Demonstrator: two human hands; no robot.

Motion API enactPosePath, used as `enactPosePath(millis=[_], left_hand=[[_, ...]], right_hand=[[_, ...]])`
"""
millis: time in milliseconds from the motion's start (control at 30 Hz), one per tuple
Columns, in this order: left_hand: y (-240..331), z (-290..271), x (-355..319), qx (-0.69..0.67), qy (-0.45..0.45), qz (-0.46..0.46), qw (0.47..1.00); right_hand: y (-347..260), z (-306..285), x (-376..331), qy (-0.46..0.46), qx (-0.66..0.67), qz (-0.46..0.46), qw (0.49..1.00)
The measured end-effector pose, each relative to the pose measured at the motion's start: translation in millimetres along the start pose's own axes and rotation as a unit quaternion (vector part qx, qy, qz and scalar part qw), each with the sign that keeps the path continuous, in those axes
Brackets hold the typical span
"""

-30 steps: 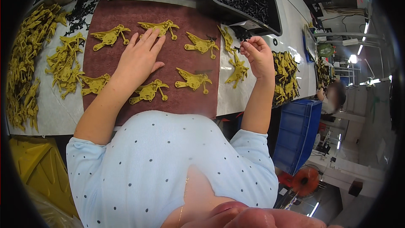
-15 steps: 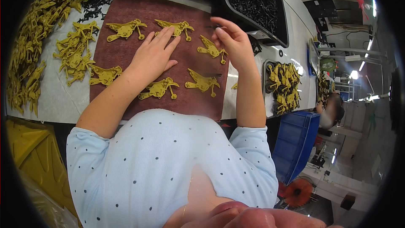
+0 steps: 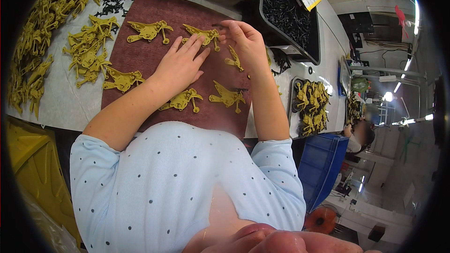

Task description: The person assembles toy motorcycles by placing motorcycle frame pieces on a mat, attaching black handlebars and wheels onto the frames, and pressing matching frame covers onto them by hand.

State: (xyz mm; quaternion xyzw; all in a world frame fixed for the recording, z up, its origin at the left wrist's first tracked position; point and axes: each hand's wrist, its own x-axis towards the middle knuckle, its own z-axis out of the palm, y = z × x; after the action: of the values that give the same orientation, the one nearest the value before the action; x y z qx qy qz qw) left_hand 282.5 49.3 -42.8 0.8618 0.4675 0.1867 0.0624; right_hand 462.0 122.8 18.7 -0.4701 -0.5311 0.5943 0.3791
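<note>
Fig.: R hand [image 3: 246,42] has come in from the far-right bin [image 3: 286,9] w/ a small dark part [image 3: 218,25] pinched at its fingertips; now over the far yellow piece [image 3: 202,33] on the brown mat [image 3: 140,56]. L hand [image 3: 180,63] stays flat, fingers spread, pressing that piece — fitting looks imminent.

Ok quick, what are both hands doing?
Left hand: open, flat on the brown mat.
Right hand: fingertips pinching a small dark part.

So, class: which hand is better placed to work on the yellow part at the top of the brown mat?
Probably the right hand: its fingertips pinch beside that yellow part. The left hand lies flat.
</note>
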Motion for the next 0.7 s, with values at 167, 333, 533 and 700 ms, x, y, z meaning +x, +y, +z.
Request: enactPosePath(millis=[167, 333, 533, 700], left_hand=[[1.6, 1.2, 2.6, 0.002, 0.014, -0.009, 1.0], [3.1, 1.4, 10.5, 0.028, 0.033, -0.013, 0.999], [-0.5, 10.0, 12.3, 0.017, 0.039, -0.018, 0.999], [-1.9, 9.3, 11.7, -0.007, 0.035, -0.009, 0.999]], right_hand=[[1.6, 0.3, -5.7, 0.034, -0.073, -0.062, 0.995], [3.8, -4.8, -6.4, 0.023, -0.071, -0.037, 0.996], [0.7, -0.5, -7.7, 0.021, -0.113, -0.056, 0.992], [16.4, -8.8, 7.3, 0.049, -0.145, -0.095, 0.984]])
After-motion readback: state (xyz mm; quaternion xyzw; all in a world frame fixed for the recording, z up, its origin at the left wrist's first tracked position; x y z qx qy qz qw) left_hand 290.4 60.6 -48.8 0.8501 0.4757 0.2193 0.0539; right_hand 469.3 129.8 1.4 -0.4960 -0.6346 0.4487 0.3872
